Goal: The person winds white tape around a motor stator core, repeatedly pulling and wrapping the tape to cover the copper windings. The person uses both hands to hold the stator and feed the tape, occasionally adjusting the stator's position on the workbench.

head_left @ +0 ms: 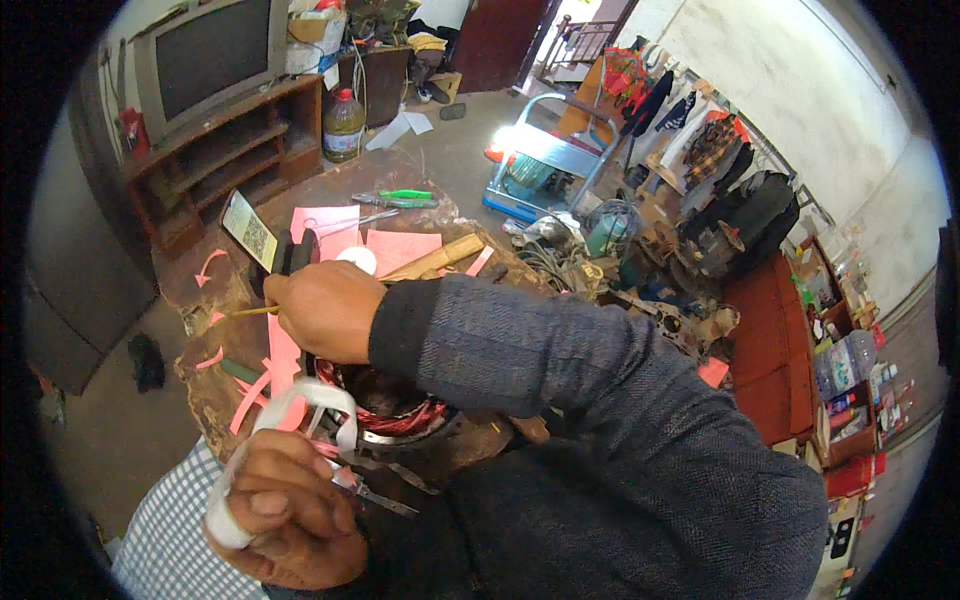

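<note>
My left hand (290,515) is at the lower left, its fingers curled around a white cloth tape (335,393). The tape is wrapped over this hand and loops up to a round motor stator (405,418) with red copper windings. My right arm reaches across from the right over the stator. My right hand (330,308) is closed, and a thin yellow stick-like piece (243,313) sticks out of it to the left; its fingertips are mostly hidden. Beside the left hand lies a metal tool with a narrow blade (385,500). Pink paper strips (283,355) lie around the stator.
On the worn wooden table (180,275) are pink sheets (400,243), a white roll (357,260), a wooden piece (440,258), green-handled pliers (405,196) and a propped card (250,232). Beyond stand a television cabinet (225,150), an oil bottle (343,128) and a blue trolley (555,155).
</note>
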### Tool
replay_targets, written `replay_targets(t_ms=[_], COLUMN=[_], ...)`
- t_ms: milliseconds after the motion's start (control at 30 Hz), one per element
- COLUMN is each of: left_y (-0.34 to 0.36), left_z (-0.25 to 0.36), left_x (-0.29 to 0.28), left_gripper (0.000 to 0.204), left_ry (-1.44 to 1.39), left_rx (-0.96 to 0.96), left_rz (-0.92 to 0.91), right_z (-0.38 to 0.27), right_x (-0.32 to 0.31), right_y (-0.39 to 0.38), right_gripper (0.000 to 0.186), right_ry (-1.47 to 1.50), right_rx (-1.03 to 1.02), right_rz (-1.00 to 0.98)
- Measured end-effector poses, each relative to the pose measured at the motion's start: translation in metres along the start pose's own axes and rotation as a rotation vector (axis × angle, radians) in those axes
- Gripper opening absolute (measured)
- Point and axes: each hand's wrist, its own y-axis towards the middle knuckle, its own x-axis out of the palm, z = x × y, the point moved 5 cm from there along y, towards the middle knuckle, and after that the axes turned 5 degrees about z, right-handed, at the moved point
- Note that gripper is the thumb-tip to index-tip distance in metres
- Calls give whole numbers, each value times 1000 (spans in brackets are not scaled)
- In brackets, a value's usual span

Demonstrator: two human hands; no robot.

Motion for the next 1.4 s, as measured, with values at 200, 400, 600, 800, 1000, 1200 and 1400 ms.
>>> replay_targets(t_ms=[200,400,600,800,1000,1200,1400], left_y=[-5,-16,-48,-87,-134,-182,-204], left_z=[29,76,103,101,87,63,41], left_x=[52,110,169,215,257,272,265], left_gripper=[22,13,35,21,26,36,44], left_ry=[185,437,712,504,341,440,553], left_rx=[74,140,222,390,606,574,513], left_rz=[-254,-498,-943,-1019,-1178,-1365,-1364], right_z=[6,4,-16,-37,-14,-5,9], right_x=[8,5,-85,-105,-121,-128,-149], right_y=[3,5,9,-87,-176,-206,-224], right_gripper=[19,21,18,33,58,47,37], right_ry=[28,-10,266,150,595,598,603], right_rx=[-46,-92,-222,-474,41,58,-231], right_rz=[59,-17,378,-330,-662,-720,-574])
